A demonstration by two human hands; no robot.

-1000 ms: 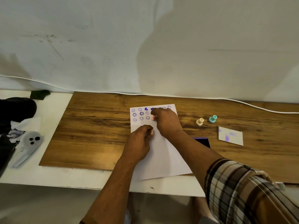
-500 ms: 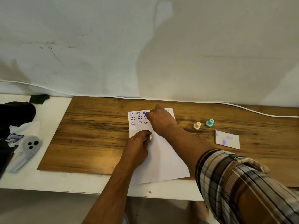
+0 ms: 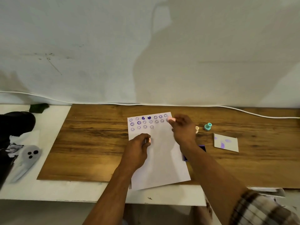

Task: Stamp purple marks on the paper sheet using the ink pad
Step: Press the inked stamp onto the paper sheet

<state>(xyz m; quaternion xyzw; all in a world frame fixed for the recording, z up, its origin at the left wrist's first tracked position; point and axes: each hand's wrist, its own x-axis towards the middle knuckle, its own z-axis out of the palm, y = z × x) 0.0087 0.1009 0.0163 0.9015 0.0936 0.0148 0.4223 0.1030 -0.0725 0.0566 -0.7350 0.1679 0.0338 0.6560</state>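
A white paper sheet (image 3: 160, 159) lies on the wooden board, its top rows covered with several purple smiley and heart marks (image 3: 146, 121). My right hand (image 3: 182, 129) is lifted at the sheet's upper right edge and pinches a small pink stamp (image 3: 170, 118). My left hand (image 3: 138, 148) rests on the sheet's left part, fingers curled around another small pink stamp (image 3: 149, 140). The dark purple ink pad (image 3: 202, 147) lies just right of the sheet, mostly hidden under my right forearm.
A cream stamp (image 3: 196, 128) and a teal stamp (image 3: 208, 126) stand right of the sheet. A white card with purple smudges (image 3: 226, 142) lies farther right. A grey ghost-shaped object (image 3: 28, 159) and dark items sit at the left. A white cable (image 3: 97, 103) runs along the wall.
My right hand has lifted off the stamped rows and moved right to the sheet's upper right edge, uncovering the marks. The left hand has stayed on the sheet.
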